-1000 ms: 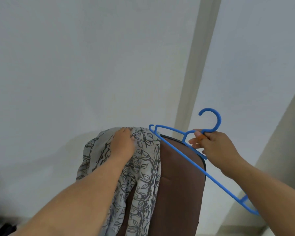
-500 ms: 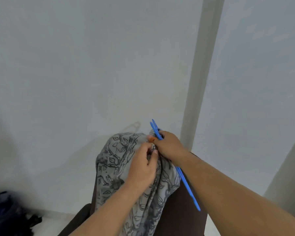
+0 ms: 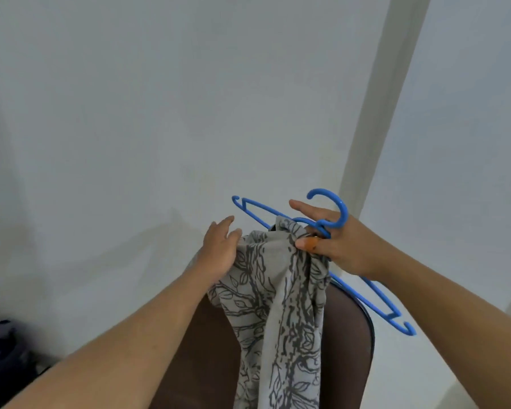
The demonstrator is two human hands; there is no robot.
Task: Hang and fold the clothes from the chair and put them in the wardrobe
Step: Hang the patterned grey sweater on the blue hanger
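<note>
Garment: pale grey cloth with a dark leaf print; draped over the top of the brown chair back and hanging down its near face; upper edge bunched just above the chair's top, between the two hands. Long axis of the cloth runs near vertical, from the gathered top down past the bottom of the view; lower end not visible.

Blue hanger: lies above and to the right of the chair top; long axis a diagonal, far tip up and left of the chair, near tip down and right of it; hook curls upward above the chair's top right.

Right hand: hanger neck passes between its fingers, thumb pinching the top of the cloth against them, forefinger stretched out loose. Left hand: on the left side of the bunch, fingers mostly open, resting on the cloth; whether the thumb has a fold I cannot tell.

Judged step: threading the hanger into the neck opening; far arm appears to sit at or just inside the gathered edge, not confirmed.

To do it well: left hand should spread the opening wide; feed one hanger arm in first, then tip the other in; lift the cloth clear of the chair before seating the shoulders; risk is cloth snagging on the tip notch.
</note>
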